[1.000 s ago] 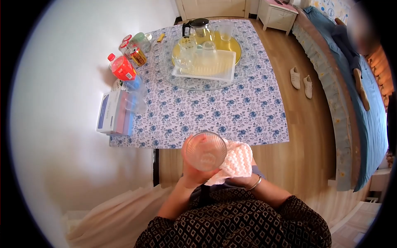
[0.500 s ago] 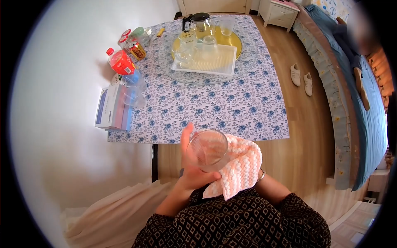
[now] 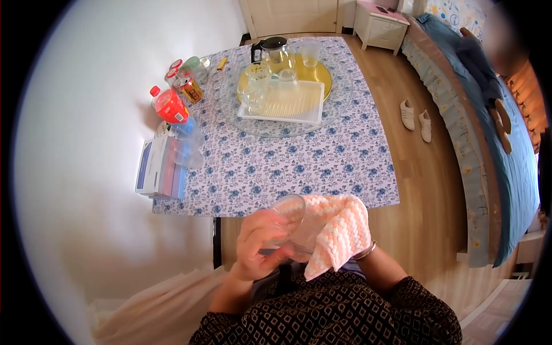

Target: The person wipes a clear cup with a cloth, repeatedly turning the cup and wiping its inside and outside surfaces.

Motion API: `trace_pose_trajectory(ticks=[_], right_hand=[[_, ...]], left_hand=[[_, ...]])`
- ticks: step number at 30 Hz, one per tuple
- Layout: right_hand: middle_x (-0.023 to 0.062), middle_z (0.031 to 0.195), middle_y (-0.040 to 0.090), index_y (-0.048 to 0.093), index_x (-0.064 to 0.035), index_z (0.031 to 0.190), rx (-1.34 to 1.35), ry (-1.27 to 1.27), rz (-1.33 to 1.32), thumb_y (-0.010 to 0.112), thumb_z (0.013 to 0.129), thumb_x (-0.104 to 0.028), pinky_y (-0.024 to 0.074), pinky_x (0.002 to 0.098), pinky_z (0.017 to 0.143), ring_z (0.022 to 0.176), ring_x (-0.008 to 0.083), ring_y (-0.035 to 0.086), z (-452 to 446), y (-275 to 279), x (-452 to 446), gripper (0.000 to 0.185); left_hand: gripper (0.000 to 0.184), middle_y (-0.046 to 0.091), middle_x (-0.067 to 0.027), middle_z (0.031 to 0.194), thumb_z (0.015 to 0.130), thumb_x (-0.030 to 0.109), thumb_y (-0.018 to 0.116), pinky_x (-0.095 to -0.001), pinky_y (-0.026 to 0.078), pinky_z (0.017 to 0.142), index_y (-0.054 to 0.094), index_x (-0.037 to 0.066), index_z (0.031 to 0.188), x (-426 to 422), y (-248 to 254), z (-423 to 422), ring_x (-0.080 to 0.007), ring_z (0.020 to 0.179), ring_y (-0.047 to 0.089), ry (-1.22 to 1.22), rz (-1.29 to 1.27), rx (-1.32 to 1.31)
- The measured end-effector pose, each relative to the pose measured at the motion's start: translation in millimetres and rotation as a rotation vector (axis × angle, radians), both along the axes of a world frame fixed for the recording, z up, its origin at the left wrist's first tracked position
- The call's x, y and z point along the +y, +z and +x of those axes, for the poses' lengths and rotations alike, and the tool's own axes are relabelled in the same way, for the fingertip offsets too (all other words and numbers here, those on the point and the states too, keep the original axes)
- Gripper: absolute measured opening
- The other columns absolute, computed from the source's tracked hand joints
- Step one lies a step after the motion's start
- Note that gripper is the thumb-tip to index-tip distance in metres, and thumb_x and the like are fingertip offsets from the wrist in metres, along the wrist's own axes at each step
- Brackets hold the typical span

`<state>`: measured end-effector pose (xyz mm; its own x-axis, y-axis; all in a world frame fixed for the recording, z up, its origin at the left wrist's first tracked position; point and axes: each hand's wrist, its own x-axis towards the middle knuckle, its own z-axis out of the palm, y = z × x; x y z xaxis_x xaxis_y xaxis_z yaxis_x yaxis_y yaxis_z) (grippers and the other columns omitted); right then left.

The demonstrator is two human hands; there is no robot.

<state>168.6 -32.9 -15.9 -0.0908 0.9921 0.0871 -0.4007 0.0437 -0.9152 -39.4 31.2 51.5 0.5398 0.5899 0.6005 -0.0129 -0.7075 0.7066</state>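
My left hand (image 3: 259,242) is closed around a clear drinking glass (image 3: 303,227), tilted with its rim facing up and away from me. A pink and white knitted dishcloth (image 3: 344,225) is draped over my right hand (image 3: 364,252), whose fingers are hidden beneath it. The cloth is held up against the right side of the glass. Both hands are in front of my body at the near edge of the table (image 3: 276,172).
On the table a white ridged tray (image 3: 287,109) holds upturned glasses, with a glass teapot (image 3: 277,53) behind. A red-labelled bottle (image 3: 171,106), a can (image 3: 190,90) and boxes (image 3: 155,167) line the left. A person lies on the bed (image 3: 512,190) at right.
My left hand has turned the glass onto its side, and its fingers now wrap over it. The cloth has shifted slightly right. The camera view has tilted up a little.
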Motion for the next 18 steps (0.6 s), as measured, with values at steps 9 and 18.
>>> trace_pose_trajectory(ticks=[9, 18], right_hand=[[0.009, 0.131, 0.04, 0.036, -0.0072, 0.129, -0.54, -0.026, 0.318, 0.049, 0.087, -0.031, 0.0276, 0.0343, 0.102, 0.119, 0.0218, 0.039, -8, 5, -5, 0.05], [0.0063, 0.108, 0.053, 0.051, -0.0031, 0.109, 0.345, -0.063, -0.324, 0.063, 0.08, -0.016, 0.048, 0.0289, 0.076, 0.094, 0.0131, 0.052, -31, 44, -2, 0.034]], left_hand=[[0.1, 0.032, -0.0181, 0.133, 0.068, 0.025, 0.076, -0.0394, 0.031, 0.1, 0.005, 0.005, 0.136, -24, -19, 39, -0.0268, 0.122, 0.033, -0.213, -1.034, -0.624], [0.093, 0.039, -0.0139, 0.119, 0.062, 0.009, 0.077, -0.0361, 0.041, 0.087, 0.015, 0.007, 0.132, -9, -37, 36, -0.0246, 0.102, 0.049, 0.072, -0.735, -0.33]])
